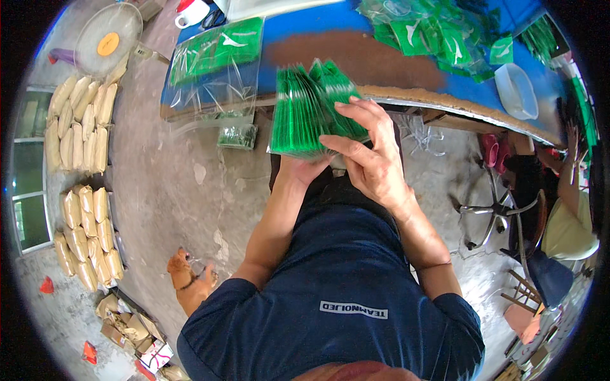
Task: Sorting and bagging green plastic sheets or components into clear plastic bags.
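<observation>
Green packets, a thick fanned stack of flat sachets standing on edge, are held in front of the person's body, just below the near edge of the blue table. Left hand supports the stack from underneath, its fingers hidden behind the packets, so whether they are curled tight cannot be told; the palm is pressed against the stack's lower edge. Right hand lies over the stack's right side with fingers spread apart, fingertips resting on the upper edges of the packets and the thumb against their face. On the table lie clear plastic bags of green packets at left, a loose heap of green sachets at right, and a translucent plastic tub near the right edge. On the concrete floor at left stand rows of tan sacks, and a brown dog lies beside the person's left arm. Another seated person appears at the right rim.
</observation>
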{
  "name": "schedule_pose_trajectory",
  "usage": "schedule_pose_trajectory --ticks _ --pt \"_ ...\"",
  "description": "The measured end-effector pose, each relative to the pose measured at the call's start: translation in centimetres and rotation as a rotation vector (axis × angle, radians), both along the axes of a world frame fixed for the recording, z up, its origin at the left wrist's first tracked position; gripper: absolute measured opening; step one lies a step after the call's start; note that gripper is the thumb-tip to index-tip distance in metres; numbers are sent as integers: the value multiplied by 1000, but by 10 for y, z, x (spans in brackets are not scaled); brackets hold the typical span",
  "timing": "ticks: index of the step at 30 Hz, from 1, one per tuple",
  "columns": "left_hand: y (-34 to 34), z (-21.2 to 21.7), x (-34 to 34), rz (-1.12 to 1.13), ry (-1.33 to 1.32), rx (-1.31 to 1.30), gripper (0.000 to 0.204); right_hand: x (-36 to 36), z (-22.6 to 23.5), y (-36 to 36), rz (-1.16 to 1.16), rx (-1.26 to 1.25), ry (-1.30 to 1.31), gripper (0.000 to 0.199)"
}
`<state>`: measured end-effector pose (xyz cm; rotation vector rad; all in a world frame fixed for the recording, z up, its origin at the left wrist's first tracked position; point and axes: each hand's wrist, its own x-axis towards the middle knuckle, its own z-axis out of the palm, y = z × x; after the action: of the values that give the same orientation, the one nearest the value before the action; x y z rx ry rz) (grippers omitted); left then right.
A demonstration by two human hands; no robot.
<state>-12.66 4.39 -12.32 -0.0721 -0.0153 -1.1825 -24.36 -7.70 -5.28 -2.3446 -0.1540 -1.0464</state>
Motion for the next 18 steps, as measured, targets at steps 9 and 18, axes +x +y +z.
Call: schedule_pose_trajectory --ticks 9,18 --pt "-6 10 -3 156 -171 235 49 0 -1 3 -56 138 -12 35" --pt "-7 -2 1 157 -201 294 47 3 -5 5 -97 146 -21 33"
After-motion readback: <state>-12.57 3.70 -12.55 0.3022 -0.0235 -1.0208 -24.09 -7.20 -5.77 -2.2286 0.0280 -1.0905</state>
